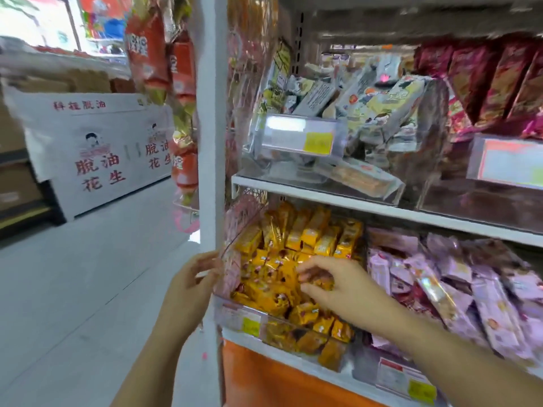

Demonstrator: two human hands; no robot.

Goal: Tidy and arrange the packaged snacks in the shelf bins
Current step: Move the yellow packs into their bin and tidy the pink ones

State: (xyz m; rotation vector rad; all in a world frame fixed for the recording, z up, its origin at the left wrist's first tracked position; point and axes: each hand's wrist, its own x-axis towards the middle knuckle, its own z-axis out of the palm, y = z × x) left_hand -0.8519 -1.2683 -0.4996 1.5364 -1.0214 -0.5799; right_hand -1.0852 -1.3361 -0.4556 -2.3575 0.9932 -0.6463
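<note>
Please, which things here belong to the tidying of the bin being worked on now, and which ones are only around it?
Belongs to the job:
- yellow packets
- clear bin holding them
- right hand, pinching among the packets
- left hand, touching the bin's side wall

Only around:
- pink packets in the next bin
- pale packets on the upper shelf
- hanging red packets
- white carton on the floor
</note>
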